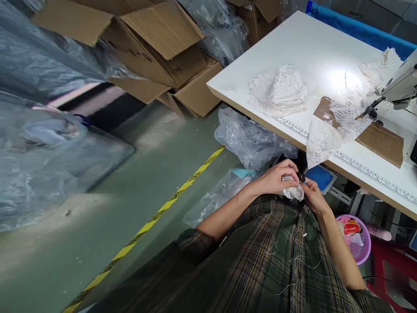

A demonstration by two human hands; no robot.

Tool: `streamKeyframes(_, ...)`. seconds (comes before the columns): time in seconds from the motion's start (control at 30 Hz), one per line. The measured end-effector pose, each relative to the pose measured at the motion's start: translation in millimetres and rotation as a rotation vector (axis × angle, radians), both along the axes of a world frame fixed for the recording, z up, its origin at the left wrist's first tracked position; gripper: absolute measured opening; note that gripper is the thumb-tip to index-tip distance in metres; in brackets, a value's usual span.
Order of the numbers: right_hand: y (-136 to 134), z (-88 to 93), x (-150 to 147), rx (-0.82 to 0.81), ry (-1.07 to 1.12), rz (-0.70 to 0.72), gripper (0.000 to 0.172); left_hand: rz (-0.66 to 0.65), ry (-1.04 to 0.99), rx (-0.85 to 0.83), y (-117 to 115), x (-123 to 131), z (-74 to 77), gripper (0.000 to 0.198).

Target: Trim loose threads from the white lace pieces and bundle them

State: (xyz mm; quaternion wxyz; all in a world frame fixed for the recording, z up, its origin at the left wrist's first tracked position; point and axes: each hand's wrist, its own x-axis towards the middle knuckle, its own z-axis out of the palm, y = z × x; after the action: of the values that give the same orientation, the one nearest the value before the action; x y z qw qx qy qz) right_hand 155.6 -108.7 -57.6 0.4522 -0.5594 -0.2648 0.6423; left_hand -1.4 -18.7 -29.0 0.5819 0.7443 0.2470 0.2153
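My left hand [276, 177] is closed round a small bunched piece of white lace [293, 192], held in front of my lap just below the table edge. Beside it, my right hand [315, 196] is closed on a small pair of thread snips [303, 178] with dark blades and a bit of blue. The snips point up and touch or nearly touch the lace; fingers partly hide both. Above my hands, a longer white lace strip [321, 138] hangs over the table edge and runs back to the sewing machine [399, 82].
On the white table [293, 39] lie a pile of folded white lace [278, 89] and brown tape or board [381, 141]. Cardboard boxes [156, 48] and plastic bags [250, 137] stand left of it. A purple basket [366, 250] and red stool [391, 274] are at lower right.
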Motion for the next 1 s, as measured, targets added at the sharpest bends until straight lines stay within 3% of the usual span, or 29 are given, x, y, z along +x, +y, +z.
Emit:
streamKeyframes(0.1,-3.8,-1.8,-3.8,-0.016,0.039,-0.012,0.058,-0.020,-0.076,-0.085,3.1,2.0,-11.9,0.032)
streamKeyframes(0.23,-8.6,-5.0,-6.0,0.017,0.069,0.055,0.055,-0.069,0.004,-0.421,4.4,-6.1,-33.6,0.053)
streamKeyframes(0.33,-9.3,-11.0,-8.0,0.012,0.091,0.015,0.054,-0.080,0.036,-0.621,6.4,-16.3,-49.9,0.066)
streamKeyframes(0.4,-8.0,-15.9,-9.9,0.014,0.094,-0.015,0.054,-0.052,0.039,-0.655,9.6,-21.0,-60.4,0.070)
streamKeyframes(0.57,-3.9,-19.4,-19.6,0.037,0.094,-0.017,0.053,0.062,-0.077,-0.557,12.7,-17.4,-77.5,0.068)
streamKeyframes(0.73,-4.8,-24.4,-27.2,0.088,0.018,-0.005,0.058,-0.007,-0.072,-0.706,0.4,-8.3,-85.5,0.073)
streamKeyframes(0.8,-7.2,-34.3,-24.8,0.067,-0.143,-0.002,0.065,0.062,0.009,-0.672,-0.1,-8.0,-90.0,0.073)
streamKeyframes(0.87,-10.3,-46.6,-19.3,0.020,-0.307,-0.001,0.067,0.159,0.102,-0.537,4.4,-8.7,-94.6,0.070)
streamKeyframes(1.0,-16.1,-63.6,-3.9,-0.062,-0.576,-0.032,0.046,0.250,0.278,-0.030,17.7,-6.3,-94.1,0.045)
